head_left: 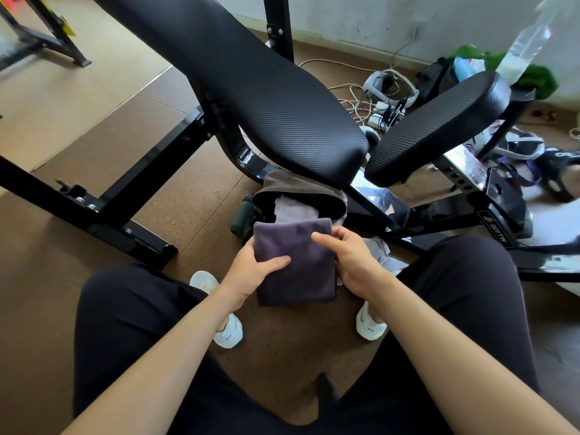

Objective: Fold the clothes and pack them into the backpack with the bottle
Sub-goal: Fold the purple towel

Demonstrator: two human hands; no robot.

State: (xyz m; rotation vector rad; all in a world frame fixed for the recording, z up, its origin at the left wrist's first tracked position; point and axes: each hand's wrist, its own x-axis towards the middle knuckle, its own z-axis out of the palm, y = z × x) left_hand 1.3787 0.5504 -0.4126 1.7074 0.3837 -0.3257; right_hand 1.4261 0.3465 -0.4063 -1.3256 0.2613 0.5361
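I note the grey backpack (282, 183) standing open on the floor (194, 189), with a pale garment (292, 208) inside. The folded purple cloth (301, 271) is held just before its mouth. The left hand (251, 271) and right hand (351, 262) grip opposite edges of the cloth. A dark green bottle (241, 215) sits against the backpack's side.

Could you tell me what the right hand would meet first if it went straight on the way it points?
Past the purple cloth the right hand holds, likely the open backpack and its grey garment; depth is unclear.
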